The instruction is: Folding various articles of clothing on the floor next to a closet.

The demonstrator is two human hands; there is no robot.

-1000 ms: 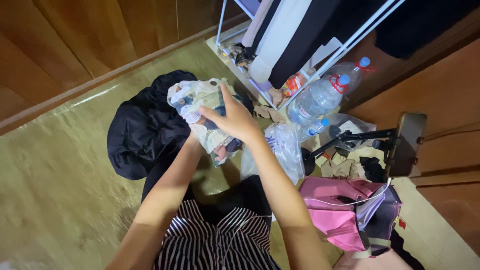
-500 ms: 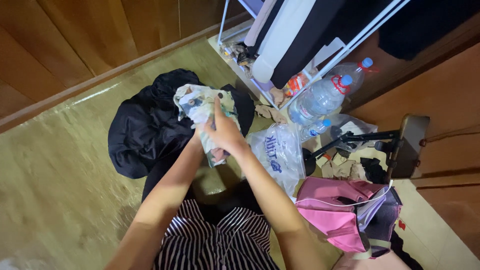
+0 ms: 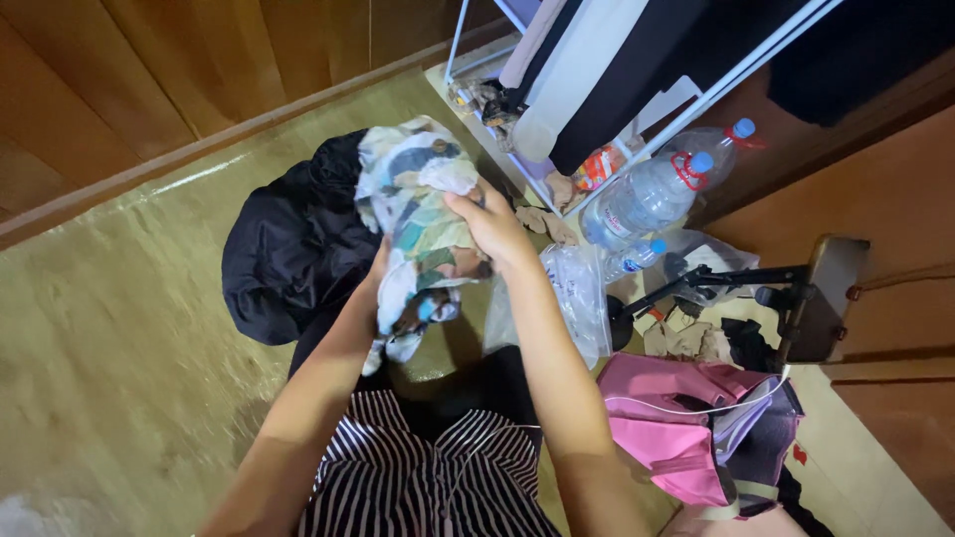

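Patterned garment (image 3: 418, 214): bunched, now lifted higher than a second ago, held above the floor (image 3: 129, 328) before you. Your right hand (image 3: 492, 227) clamps its upper fold; your left hand (image 3: 381, 267), mostly hidden, grips underneath. Beside: black clothes heap (image 3: 284, 249), clear plastic bag (image 3: 577, 298), contents unclear, pink bag (image 3: 676, 418) gaping open.

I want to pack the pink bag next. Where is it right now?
In the head view, the pink bag lies on the floor at lower right, beside the person's right forearm, just below the phone tripod.
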